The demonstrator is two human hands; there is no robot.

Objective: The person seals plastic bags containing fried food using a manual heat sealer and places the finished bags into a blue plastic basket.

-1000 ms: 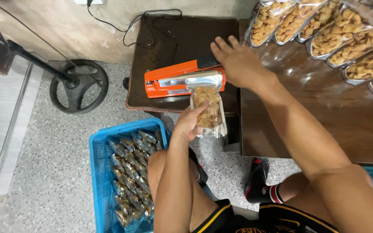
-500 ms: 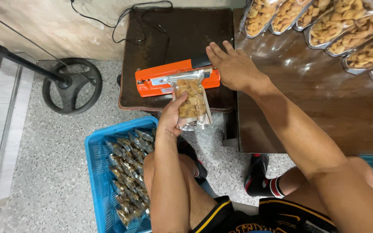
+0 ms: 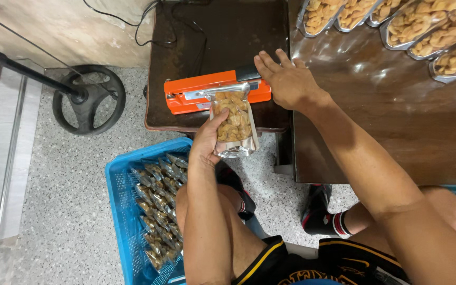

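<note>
My left hand [image 3: 208,141] grips a clear pouch of golden snack pieces [image 3: 232,122] by its left side. The pouch's top edge lies in the jaw of an orange heat sealer [image 3: 186,95] on a small dark table [image 3: 217,42]. My right hand [image 3: 286,79] lies flat with fingers spread on the black handle end of the sealer, pressing it down.
A blue crate [image 3: 120,211] with several sealed pouches stands on the speckled floor by my left knee. Filled open pouches [image 3: 423,26] line the brown table [image 3: 397,121] at the upper right. A fan base [image 3: 88,100] and black cables [image 3: 154,26] lie at the left and back.
The view has shifted, so everything sits a little lower in the frame. My hands keep the same hold on the pouch and the sealer handle.
</note>
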